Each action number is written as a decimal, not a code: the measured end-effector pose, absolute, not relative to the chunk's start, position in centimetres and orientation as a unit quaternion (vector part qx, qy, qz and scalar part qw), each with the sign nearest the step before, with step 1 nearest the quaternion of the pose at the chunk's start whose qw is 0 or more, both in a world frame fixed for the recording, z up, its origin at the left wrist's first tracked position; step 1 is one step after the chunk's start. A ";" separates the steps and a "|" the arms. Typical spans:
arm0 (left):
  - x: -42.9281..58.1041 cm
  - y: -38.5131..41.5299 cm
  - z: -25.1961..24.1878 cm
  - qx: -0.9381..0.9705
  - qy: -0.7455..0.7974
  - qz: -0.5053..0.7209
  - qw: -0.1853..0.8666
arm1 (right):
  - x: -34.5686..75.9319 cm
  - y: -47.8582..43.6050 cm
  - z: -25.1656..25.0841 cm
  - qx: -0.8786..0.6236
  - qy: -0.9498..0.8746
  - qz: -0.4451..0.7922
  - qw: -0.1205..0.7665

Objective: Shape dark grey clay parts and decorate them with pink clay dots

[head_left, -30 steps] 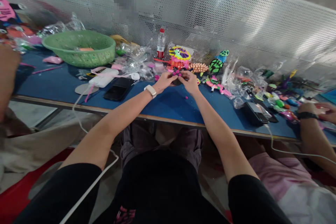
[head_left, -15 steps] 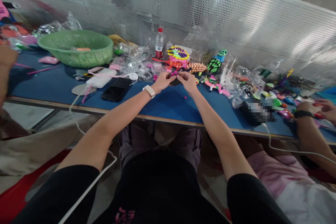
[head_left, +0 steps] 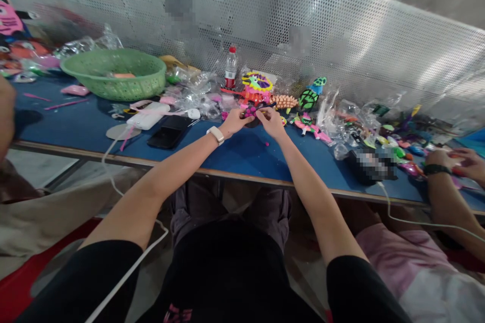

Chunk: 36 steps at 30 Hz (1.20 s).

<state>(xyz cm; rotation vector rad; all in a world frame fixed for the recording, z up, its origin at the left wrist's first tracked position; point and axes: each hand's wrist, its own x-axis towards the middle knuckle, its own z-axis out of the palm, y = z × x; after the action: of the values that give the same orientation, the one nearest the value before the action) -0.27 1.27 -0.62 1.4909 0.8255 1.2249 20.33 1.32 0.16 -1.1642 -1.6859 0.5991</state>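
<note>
The left hand pinches the dark lump with pink balls in front of the bottle, probably to keep it still. The right hand curls in close; I can't make out what it holds.

No text was legible. Pink print on the shirt was too unclear to read, as was the label on the bottle.
</note>
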 end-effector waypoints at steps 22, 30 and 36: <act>-1.0 2.6 -1.0 0.552 0.349 0.537 0.534 | 23.8 0.0 2.5 -0.412 -0.817 0.275 0.297; -0.6 2.0 -0.6 0.569 0.337 0.517 0.543 | 21.2 0.2 1.5 -0.439 -0.761 0.175 0.445; -0.3 1.6 -0.4 0.569 0.335 0.506 0.555 | 20.9 0.4 1.1 -0.446 -0.739 0.164 0.479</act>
<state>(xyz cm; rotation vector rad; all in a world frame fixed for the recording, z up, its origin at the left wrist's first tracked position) -0.35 1.62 -0.38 1.3448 0.7908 1.1954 20.86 0.37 1.09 -1.0881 -1.8030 0.3994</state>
